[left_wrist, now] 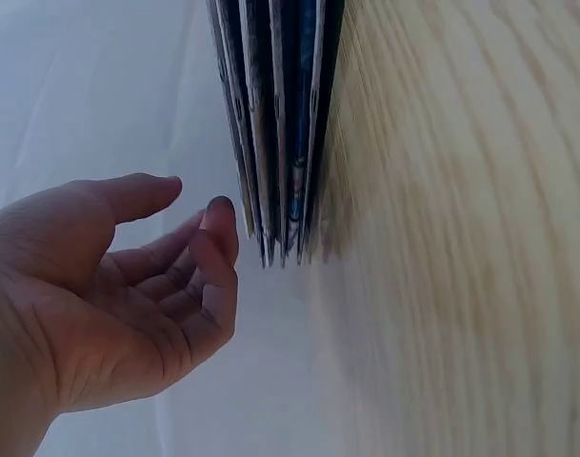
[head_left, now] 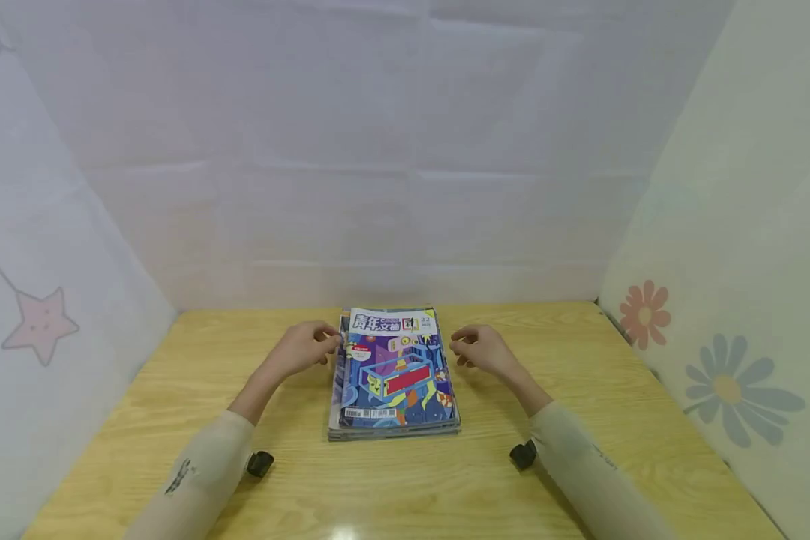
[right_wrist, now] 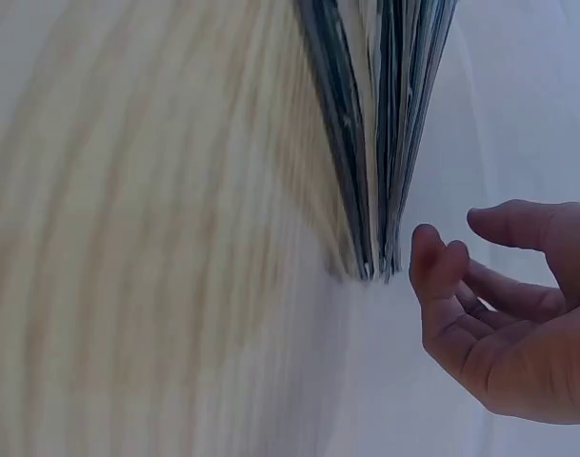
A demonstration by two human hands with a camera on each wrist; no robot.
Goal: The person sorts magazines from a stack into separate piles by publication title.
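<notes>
A stack of magazines [head_left: 394, 371] lies flat in the middle of the wooden table [head_left: 601, 405], and its top cover is a bright blue and purple drawing. My left hand [head_left: 313, 345] sits at the stack's upper left edge with its fingers loosely curled, holding nothing. In the left wrist view a fingertip of the left hand [left_wrist: 156, 276] is almost at the magazine edges [left_wrist: 280, 124]; I cannot tell if it touches. My right hand [head_left: 475, 349] hovers a little off the stack's right edge, relaxed and empty. The right wrist view shows the right hand [right_wrist: 499, 305] just apart from the page edges [right_wrist: 385, 124].
White cloth walls close in the table at the back [head_left: 378, 187], the left with a pink star [head_left: 40, 324] and the right with flowers [head_left: 725, 386]. Small black wrist cameras [head_left: 259, 463] [head_left: 523, 454] hang under both forearms. Bare wood surrounds the stack.
</notes>
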